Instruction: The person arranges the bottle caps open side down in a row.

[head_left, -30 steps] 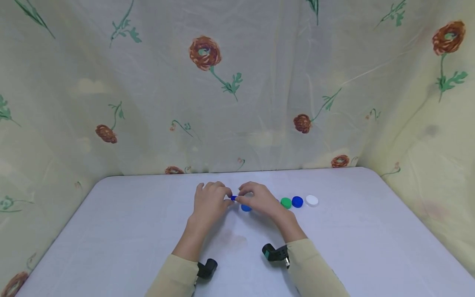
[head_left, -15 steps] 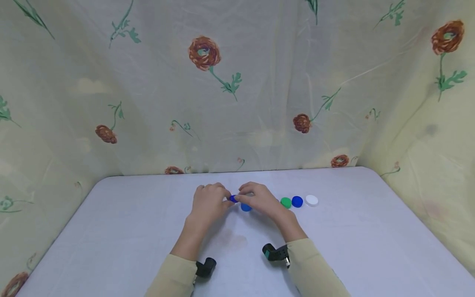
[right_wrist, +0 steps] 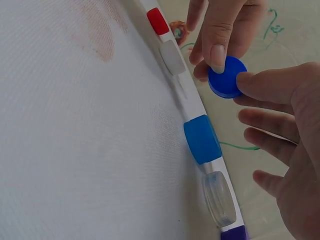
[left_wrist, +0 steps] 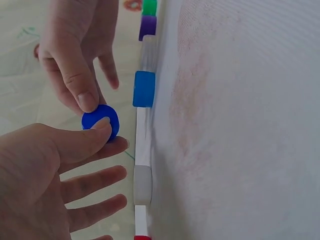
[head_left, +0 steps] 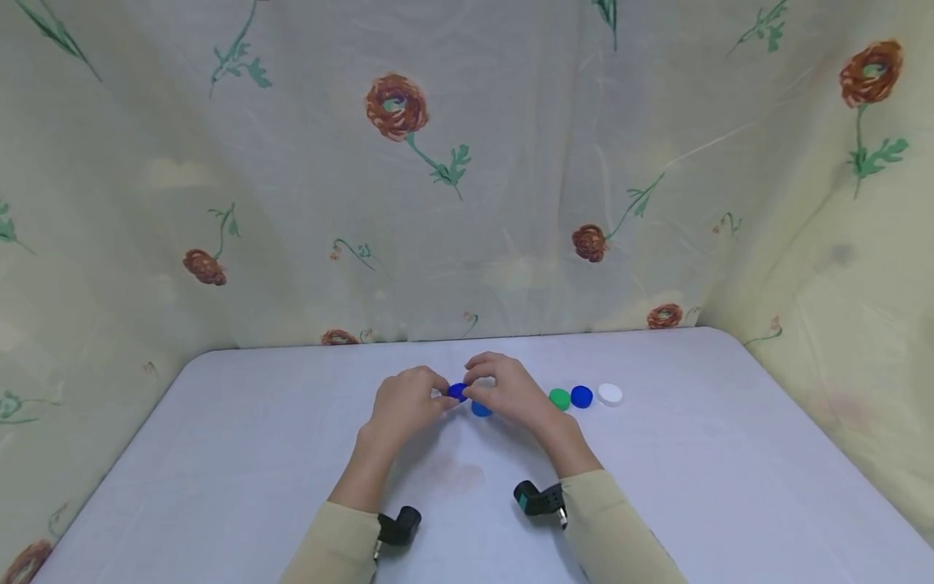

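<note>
A dark blue bottle cap [head_left: 457, 392] is held up over the far part of the table, between both hands. My left hand [head_left: 409, 405] pinches its edge with thumb and forefinger, the other fingers spread apart in the left wrist view. From the opposite side, my right hand [head_left: 507, 393] pinches the same cap between thumb and fingers. The cap's flat round face shows in the right wrist view. Below the hands, a lighter blue cap [right_wrist: 202, 139] stands on the table between a white cap [right_wrist: 172, 57] and a clear cap [right_wrist: 219, 199].
Further along the row are a red cap [right_wrist: 158, 21], a purple cap [left_wrist: 147, 27], a green cap [head_left: 559, 399], another dark blue cap [head_left: 581, 397] and a wide white cap [head_left: 610, 394]. A flowered curtain [head_left: 511, 162] hangs behind the white table [head_left: 657, 487].
The held dark blue cap has turned from nearly edge-on to showing its round face. My left hand has shifted slightly left and toward me; the right has barely moved.
</note>
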`<state>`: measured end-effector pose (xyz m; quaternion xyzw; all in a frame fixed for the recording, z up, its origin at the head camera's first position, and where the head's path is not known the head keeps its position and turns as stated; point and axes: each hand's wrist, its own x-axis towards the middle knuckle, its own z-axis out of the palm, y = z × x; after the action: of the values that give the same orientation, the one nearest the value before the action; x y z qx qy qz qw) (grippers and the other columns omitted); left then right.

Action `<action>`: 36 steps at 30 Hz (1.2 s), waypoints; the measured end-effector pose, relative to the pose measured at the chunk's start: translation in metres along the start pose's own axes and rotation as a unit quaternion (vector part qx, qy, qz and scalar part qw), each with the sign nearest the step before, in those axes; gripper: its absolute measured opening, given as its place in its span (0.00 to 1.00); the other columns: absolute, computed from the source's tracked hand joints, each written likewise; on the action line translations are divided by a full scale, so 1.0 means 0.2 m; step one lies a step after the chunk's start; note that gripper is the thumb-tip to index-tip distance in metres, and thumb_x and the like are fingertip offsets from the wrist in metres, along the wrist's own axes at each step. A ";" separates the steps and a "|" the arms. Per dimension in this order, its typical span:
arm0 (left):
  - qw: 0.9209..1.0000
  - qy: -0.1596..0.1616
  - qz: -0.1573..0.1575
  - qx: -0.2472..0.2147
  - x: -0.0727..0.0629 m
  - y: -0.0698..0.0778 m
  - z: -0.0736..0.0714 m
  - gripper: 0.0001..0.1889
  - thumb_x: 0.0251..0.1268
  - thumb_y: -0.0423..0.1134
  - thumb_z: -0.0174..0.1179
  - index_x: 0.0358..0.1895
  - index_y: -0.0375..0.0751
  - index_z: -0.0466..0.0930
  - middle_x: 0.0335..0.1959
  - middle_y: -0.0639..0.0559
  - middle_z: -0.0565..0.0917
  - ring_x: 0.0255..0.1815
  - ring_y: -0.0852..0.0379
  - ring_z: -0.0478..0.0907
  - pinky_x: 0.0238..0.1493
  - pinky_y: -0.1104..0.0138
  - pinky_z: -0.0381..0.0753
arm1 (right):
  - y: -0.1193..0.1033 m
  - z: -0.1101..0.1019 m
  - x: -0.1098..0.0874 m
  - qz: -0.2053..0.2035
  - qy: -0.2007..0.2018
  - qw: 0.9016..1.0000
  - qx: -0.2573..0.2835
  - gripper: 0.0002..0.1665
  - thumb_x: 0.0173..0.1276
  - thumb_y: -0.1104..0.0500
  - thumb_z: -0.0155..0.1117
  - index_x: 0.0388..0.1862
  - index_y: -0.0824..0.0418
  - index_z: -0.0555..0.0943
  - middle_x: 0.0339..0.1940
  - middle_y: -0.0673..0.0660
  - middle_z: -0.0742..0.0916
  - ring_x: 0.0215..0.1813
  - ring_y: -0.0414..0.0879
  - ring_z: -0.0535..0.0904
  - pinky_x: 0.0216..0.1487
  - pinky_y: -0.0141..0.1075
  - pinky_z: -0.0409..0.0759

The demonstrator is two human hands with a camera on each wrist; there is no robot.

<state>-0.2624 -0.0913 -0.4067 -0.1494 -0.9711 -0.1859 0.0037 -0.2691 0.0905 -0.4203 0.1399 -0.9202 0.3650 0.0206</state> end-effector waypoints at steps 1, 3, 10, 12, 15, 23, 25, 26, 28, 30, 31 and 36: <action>1.000 0.000 0.001 0.000 0.00 0.00 0.00 0.13 0.63 0.52 0.67 0.42 0.49 0.90 0.50 0.51 0.88 0.52 0.50 0.82 0.51 0.54 0.78 | 0.00 0.00 0.00 0.001 -0.001 1.000 0.001 0.08 0.67 0.55 0.68 0.41 0.54 0.88 0.62 0.54 0.84 0.71 0.54 0.73 0.73 0.55 0.68; 1.000 0.000 0.003 0.003 0.00 0.00 0.00 0.14 0.63 0.52 0.67 0.43 0.49 0.90 0.50 0.51 0.88 0.53 0.50 0.82 0.51 0.54 0.79 | 0.00 0.00 0.00 0.003 -0.002 1.000 0.002 0.07 0.66 0.55 0.68 0.39 0.55 0.88 0.62 0.54 0.84 0.71 0.54 0.73 0.73 0.55 0.68; 0.999 0.025 0.023 0.018 0.01 0.01 0.00 0.14 0.59 0.50 0.71 0.44 0.50 0.90 0.50 0.53 0.88 0.54 0.50 0.83 0.55 0.53 0.79 | 0.01 0.01 0.00 0.014 -0.001 1.000 0.020 0.05 0.66 0.55 0.68 0.34 0.54 0.87 0.62 0.53 0.84 0.72 0.54 0.72 0.73 0.56 0.68; 0.999 0.032 0.029 0.029 0.00 0.02 0.00 0.14 0.57 0.49 0.72 0.45 0.50 0.90 0.49 0.53 0.88 0.55 0.50 0.83 0.56 0.53 0.78 | 0.02 0.01 0.00 0.020 -0.002 0.999 0.033 0.06 0.66 0.54 0.67 0.33 0.54 0.87 0.63 0.52 0.83 0.72 0.54 0.72 0.72 0.56 0.68; 0.998 0.037 0.033 0.039 -0.01 0.04 -0.02 0.14 0.56 0.48 0.73 0.45 0.50 0.89 0.50 0.53 0.88 0.56 0.50 0.83 0.59 0.51 0.77 | 0.02 0.00 0.00 0.037 -0.006 0.998 0.060 0.08 0.67 0.53 0.66 0.33 0.54 0.87 0.63 0.52 0.83 0.73 0.55 0.71 0.72 0.59 0.67; 0.996 0.059 0.047 0.055 -0.02 0.05 -0.02 0.16 0.55 0.49 0.74 0.47 0.53 0.89 0.51 0.53 0.88 0.56 0.49 0.83 0.62 0.49 0.76 | 0.01 -0.01 -0.01 0.069 -0.017 0.994 0.085 0.11 0.69 0.52 0.63 0.35 0.54 0.89 0.62 0.53 0.84 0.72 0.56 0.71 0.71 0.61 0.67; 0.995 0.068 0.054 0.057 -0.02 0.05 -0.01 0.16 0.55 0.48 0.74 0.48 0.54 0.89 0.52 0.54 0.88 0.56 0.49 0.83 0.62 0.48 0.75 | 0.01 -0.01 -0.01 0.072 -0.018 0.994 0.085 0.11 0.69 0.52 0.63 0.35 0.54 0.89 0.62 0.52 0.84 0.71 0.56 0.72 0.70 0.60 0.68; 0.994 0.072 0.058 0.057 -0.02 0.05 -0.02 0.16 0.55 0.48 0.74 0.48 0.54 0.89 0.51 0.54 0.88 0.56 0.49 0.83 0.62 0.48 0.75 | 0.02 -0.01 -0.01 0.073 -0.018 0.994 0.084 0.11 0.69 0.52 0.62 0.35 0.54 0.89 0.62 0.52 0.84 0.71 0.56 0.72 0.70 0.60 0.68; 0.993 0.078 0.062 0.058 -0.02 0.05 -0.02 0.16 0.55 0.48 0.74 0.48 0.55 0.89 0.51 0.54 0.88 0.56 0.49 0.83 0.62 0.48 0.75 | 0.02 0.00 0.00 0.077 -0.018 0.993 0.085 0.12 0.70 0.51 0.61 0.35 0.54 0.89 0.62 0.52 0.84 0.71 0.55 0.72 0.70 0.60 0.68; 0.993 0.081 0.064 0.060 -0.02 0.05 -0.02 0.16 0.55 0.49 0.74 0.48 0.55 0.89 0.51 0.54 0.88 0.56 0.49 0.83 0.62 0.48 0.75 | 0.02 0.00 0.00 0.078 -0.018 0.993 0.085 0.13 0.70 0.52 0.61 0.35 0.54 0.89 0.62 0.52 0.83 0.71 0.56 0.72 0.70 0.60 0.68; 0.993 0.080 0.063 0.062 -0.01 0.04 -0.02 0.16 0.55 0.49 0.74 0.48 0.56 0.89 0.51 0.54 0.88 0.56 0.50 0.83 0.62 0.48 0.75 | 0.02 0.00 0.00 0.078 -0.018 0.993 0.085 0.13 0.70 0.52 0.61 0.35 0.55 0.89 0.63 0.53 0.83 0.71 0.56 0.72 0.70 0.60 0.68; 0.994 0.071 0.053 0.069 -0.01 0.04 -0.01 0.16 0.57 0.52 0.72 0.49 0.56 0.89 0.52 0.54 0.88 0.56 0.50 0.83 0.61 0.48 0.75 | 0.02 -0.01 0.00 0.069 -0.025 0.994 0.082 0.12 0.70 0.52 0.62 0.38 0.56 0.89 0.63 0.53 0.83 0.73 0.56 0.70 0.72 0.61 0.66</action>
<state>-0.2582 -0.0861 -0.4016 -0.1861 -0.9697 -0.1283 0.0925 -0.2705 0.0950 -0.4219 0.0862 -0.8947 0.4365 -0.0389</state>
